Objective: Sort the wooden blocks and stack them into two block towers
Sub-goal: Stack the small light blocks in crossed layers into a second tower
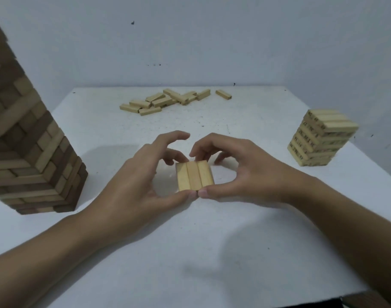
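Three pale wooden blocks (194,175) lie side by side as one flat square in the middle of the white table (212,252). My left hand (143,176) and my right hand (239,170) curl round this set from either side. Both thumbs press its near edge and the fingers touch its far edge. A tall tower of mixed light and dark blocks (32,152) stands at the left. A shorter tower of pale numbered blocks (321,138) stands at the right. A loose pile of pale blocks (168,101) lies at the back of the table.
One single block (223,94) lies apart, right of the pile. A grey-white wall closes the back and both sides. The table's front right corner (368,294) shows at the bottom right.
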`<state>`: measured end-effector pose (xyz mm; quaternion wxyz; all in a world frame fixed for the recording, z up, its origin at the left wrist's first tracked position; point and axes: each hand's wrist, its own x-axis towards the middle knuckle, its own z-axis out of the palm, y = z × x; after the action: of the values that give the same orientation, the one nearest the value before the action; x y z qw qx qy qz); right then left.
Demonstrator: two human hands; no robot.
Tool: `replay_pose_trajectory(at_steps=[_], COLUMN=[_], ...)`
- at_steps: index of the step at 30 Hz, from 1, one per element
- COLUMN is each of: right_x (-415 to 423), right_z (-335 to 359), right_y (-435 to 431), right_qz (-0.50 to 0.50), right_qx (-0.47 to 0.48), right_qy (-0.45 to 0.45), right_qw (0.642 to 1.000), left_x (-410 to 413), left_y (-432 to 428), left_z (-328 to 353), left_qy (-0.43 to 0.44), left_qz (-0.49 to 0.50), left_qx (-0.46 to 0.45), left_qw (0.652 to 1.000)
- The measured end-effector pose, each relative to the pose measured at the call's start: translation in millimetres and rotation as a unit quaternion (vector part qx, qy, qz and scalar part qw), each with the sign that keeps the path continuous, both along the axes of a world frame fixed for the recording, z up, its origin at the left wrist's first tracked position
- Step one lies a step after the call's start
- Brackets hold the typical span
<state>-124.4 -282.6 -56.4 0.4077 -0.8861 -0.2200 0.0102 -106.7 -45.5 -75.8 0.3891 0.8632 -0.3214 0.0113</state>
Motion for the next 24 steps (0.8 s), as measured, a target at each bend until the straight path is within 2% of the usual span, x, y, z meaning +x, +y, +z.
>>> replay_pose_trajectory(at_steps=[4, 12, 24], right_x=[-15, -46, -54], right_z=[26, 70, 79], right_y=[-10, -62, -166], right_qz=[-0.020, -0.088, -0.162], right_qx=[0.014, 0.031, 0.030], right_qy=[-0.062, -0.135, -0.117], right_qw=[0.998, 0.986, 0.979], left_x=[-8, -11, 7], left_y=[-10, -69, -185], left_z=[23, 74, 84], left_qy=[-0.047, -0.056, -0.051], left_qz=[-0.006, -0.051, -0.088], left_qx=[-0.048, -0.095, -0.100], left_qw=[0.998, 0.993, 0.990])
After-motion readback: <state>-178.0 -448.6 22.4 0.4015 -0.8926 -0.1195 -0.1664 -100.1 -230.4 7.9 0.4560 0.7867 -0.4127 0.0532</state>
